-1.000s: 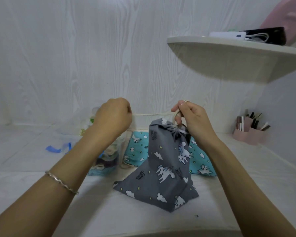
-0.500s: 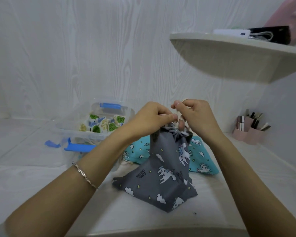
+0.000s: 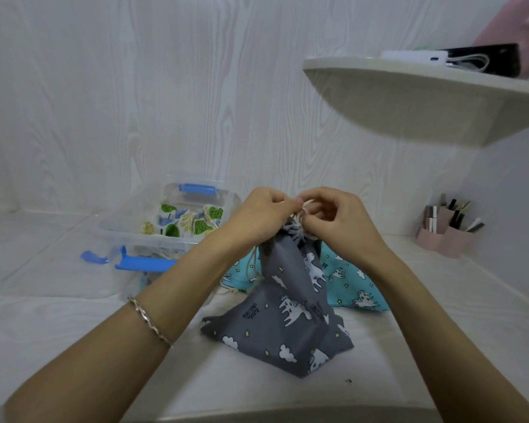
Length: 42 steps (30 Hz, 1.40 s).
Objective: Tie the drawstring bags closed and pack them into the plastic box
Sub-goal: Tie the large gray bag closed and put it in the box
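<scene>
The grey drawstring bag (image 3: 287, 315) stood on the white worktop (image 3: 74, 331) in front of the person, spread wide at its base and narrowing to a gathered neck, so that it looked like a small tent. Its cloth was printed with white unicorns, white clouds and small yellow stars. Both hands met at the neck. The left hand (image 3: 263, 213) had its fingers curled, its grip closed on the cream cord (image 3: 301, 210) just above the puckered cloth. The right hand (image 3: 336, 221) pinched the same cord between thumb and forefinger, with its other fingers bent loosely. The two hands were touching or nearly so; which could not be told. Three bags could be counted. The grey one was in the hands. One teal bag (image 3: 355, 285) with the same kind of unicorn print lay flat just behind it. One leaf-print bag (image 3: 190, 221) was inside the plastic box (image 3: 165, 236). There was one box, clear, open at the top, standing to the left of the grey bag and partly behind the left forearm. Three blue clips showed on or beside it. A single thin bracelet (image 3: 151, 322) circled the left wrist. One pink holder (image 3: 446, 239) of small sticks stood at the right, beneath one white wall shelf (image 3: 409, 87).
</scene>
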Motion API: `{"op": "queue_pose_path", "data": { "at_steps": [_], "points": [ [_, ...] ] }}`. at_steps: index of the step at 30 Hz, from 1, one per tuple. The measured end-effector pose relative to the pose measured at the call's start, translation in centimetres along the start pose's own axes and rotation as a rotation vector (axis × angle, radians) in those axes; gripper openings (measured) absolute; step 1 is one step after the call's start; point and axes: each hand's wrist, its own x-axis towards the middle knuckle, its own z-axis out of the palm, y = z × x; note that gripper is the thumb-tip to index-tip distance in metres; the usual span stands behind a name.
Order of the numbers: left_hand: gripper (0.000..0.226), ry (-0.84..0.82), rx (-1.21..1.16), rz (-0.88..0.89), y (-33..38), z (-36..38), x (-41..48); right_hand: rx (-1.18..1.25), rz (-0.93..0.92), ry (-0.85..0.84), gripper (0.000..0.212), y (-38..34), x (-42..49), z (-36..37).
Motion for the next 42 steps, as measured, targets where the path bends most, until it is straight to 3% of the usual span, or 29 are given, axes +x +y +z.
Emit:
{"op": "queue_pose_path", "data": {
  "at_steps": [8, 13, 16, 18, 20, 22, 24, 27, 30, 31, 33, 37, 42],
  "points": [
    [0.034, 0.025, 0.152, 0.133, -0.5, -0.4, 0.2, 0.2, 0.106, 0.06, 0.023, 0.5, -0.1, -0.5],
    [0.031, -0.06, 0.281, 0.207, -0.9, -0.3, -0.1, -0.19, -0.029, 0.081, 0.022, 0.4, -0.2, 0.0],
    [0.03, -0.101, 0.357, 0.236, -0.9, -0.4, -0.4, -0.21, 0.003, 0.078, 0.012, 0.5, 0.0, 0.1],
    [0.025, -0.102, 0.443, 0.295, -0.7, -0.4, -0.6, -0.097, 0.116, 0.052, 0.02, 0.9, 0.3, 0.1],
    [0.023, -0.063, 0.51, 0.382, -0.4, -0.4, -0.7, 0.245, 0.308, 0.002, 0.029, 0.9, 0.6, 0.1],
    [0.022, -0.032, 0.475, 0.429, -0.1, -0.4, -0.6, 0.619, 0.423, -0.066, 0.016, 0.9, 0.8, 0.2],
    [0.023, -0.032, 0.403, 0.402, -0.1, -0.3, -0.4, 0.702, 0.391, -0.074, 0.009, 1.0, 0.9, 0.1],
    [0.027, -0.053, 0.249, 0.288, -0.7, -0.3, 0.0, 0.421, 0.24, 0.038, 0.002, 0.8, 0.2, 0.5],
    [0.026, -0.069, 0.055, 0.173, -1.1, -0.3, 0.1, 0.224, 0.09, 0.193, 0.023, 0.7, -0.3, 0.7],
    [0.028, -0.076, 0.015, 0.15, -1.1, -0.3, 0.1, 0.2, 0.049, 0.209, 0.022, 0.7, -0.3, 0.8],
    [0.034, -0.09, -0.034, 0.125, -1.1, -0.2, 0.1, 0.137, 0.01, 0.207, 0.01, 0.7, -0.5, 0.8],
    [0.029, -0.105, -0.065, 0.099, -0.9, -0.1, 0.2, 0.087, -0.021, 0.218, 0.02, 1.0, -0.7, 0.7],
    [0.033, -0.116, -0.033, 0.092, -1.0, -0.8, 0.3, -0.047, -0.05, 0.184, 0.014, 1.8, -0.5, -0.2]
  ]
}}
